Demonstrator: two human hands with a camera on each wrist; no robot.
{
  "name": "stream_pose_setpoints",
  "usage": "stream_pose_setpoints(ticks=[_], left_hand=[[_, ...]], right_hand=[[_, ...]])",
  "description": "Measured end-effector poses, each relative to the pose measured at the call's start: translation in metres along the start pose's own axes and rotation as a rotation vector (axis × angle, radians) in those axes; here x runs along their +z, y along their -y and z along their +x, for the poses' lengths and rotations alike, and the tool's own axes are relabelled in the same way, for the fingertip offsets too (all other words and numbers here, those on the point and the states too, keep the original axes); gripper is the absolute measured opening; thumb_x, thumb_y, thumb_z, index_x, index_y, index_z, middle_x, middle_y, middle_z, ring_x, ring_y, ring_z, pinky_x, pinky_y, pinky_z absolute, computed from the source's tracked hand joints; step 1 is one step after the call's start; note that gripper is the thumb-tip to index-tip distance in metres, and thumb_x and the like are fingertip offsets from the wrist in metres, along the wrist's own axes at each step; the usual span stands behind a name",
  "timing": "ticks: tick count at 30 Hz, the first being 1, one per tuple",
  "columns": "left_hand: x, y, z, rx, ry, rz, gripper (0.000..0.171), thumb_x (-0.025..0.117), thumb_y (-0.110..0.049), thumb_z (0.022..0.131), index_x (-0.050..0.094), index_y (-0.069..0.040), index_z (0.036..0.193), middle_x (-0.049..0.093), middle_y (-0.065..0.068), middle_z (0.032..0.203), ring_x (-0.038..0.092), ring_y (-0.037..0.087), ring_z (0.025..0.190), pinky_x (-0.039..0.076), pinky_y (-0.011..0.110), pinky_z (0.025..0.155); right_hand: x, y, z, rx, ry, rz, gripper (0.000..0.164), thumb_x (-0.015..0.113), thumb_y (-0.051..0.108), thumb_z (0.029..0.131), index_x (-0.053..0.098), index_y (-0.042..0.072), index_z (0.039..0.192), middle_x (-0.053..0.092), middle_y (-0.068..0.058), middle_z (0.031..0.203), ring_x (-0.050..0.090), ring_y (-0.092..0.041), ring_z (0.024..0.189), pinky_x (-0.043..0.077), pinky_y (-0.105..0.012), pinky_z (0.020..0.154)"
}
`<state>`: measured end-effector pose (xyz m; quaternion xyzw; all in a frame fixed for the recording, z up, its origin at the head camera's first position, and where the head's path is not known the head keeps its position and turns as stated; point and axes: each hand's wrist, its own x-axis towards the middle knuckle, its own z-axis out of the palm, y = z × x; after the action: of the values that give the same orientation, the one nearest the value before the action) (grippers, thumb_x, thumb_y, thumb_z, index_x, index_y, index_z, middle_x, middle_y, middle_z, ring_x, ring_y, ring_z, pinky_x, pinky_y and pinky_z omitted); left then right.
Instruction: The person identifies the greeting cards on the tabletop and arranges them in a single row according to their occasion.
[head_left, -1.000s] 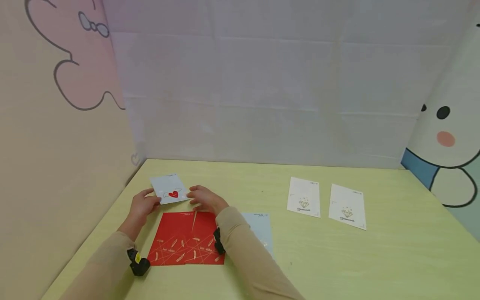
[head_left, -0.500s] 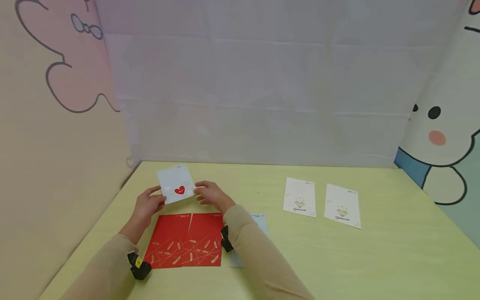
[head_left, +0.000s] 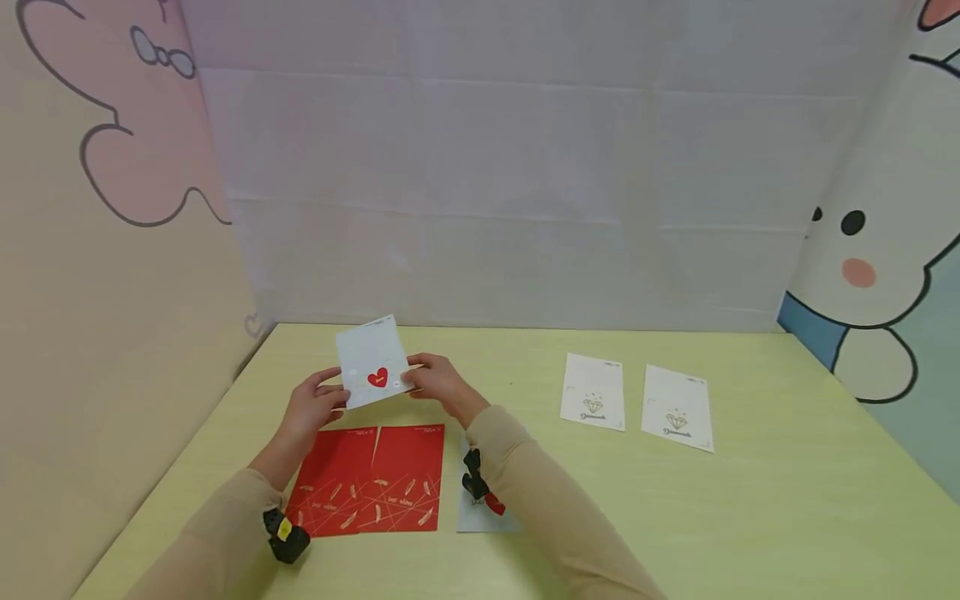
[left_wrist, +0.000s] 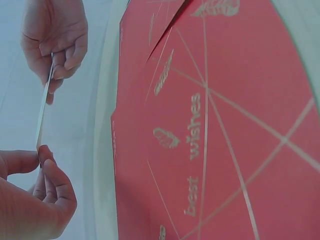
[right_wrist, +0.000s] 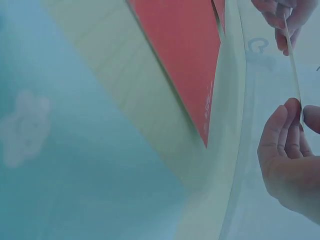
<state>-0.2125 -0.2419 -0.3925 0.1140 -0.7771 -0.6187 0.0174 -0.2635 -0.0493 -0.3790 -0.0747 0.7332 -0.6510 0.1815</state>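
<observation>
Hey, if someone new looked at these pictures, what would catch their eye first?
Probably the two red cards, side by side on the left part of the table. Just beyond them, the left hand and right hand hold the heart card by opposite sides. Two diamond cards lie apart from these, off to the right.

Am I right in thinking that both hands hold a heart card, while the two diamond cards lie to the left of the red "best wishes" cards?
Not quite: the head view shows the two diamond cards lying to the right of the red "best wishes" cards. The left hand and right hand do hold a heart card.
</observation>
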Motion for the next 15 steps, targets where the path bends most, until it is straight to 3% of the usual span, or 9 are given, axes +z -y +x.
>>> stream_pose_setpoints(ticks=[3,11,15], left_hand=[[0.0,0.009,0.005,0.033,0.024,-0.018,0.053,0.059,-0.017,0.085,0.036,-0.003,0.131,0.06,0.006,0.097,0.057,0.013,0.073,0.049,0.028,0.064],[0.013,0.037,0.03,0.09,0.025,-0.019,0.051,0.06,-0.025,0.085,0.039,-0.011,0.13,0.058,0.01,0.102,0.057,0.019,0.078,0.048,0.026,0.061],[0.022,0.027,0.02,0.117,0.066,-0.01,0.053,0.06,-0.025,0.085,0.038,-0.01,0.131,0.059,0.011,0.101,0.057,0.021,0.08,0.048,0.028,0.063]], right_hand=[[-0.005,0.0,-0.004,-0.006,-0.002,-0.018,0.032,0.056,0.01,0.085,0.052,0.0,0.115,0.058,-0.008,0.093,0.059,-0.022,0.077,0.05,-0.029,0.069],[-0.023,-0.001,-0.019,-0.018,-0.012,-0.034,0.033,0.056,0.01,0.085,0.052,-0.001,0.115,0.057,-0.01,0.098,0.058,-0.024,0.08,0.049,-0.033,0.075],[-0.034,-0.001,-0.026,-0.008,-0.015,-0.057,0.034,0.057,0.01,0.084,0.051,0.0,0.116,0.056,-0.011,0.101,0.057,-0.023,0.079,0.049,-0.031,0.074]])
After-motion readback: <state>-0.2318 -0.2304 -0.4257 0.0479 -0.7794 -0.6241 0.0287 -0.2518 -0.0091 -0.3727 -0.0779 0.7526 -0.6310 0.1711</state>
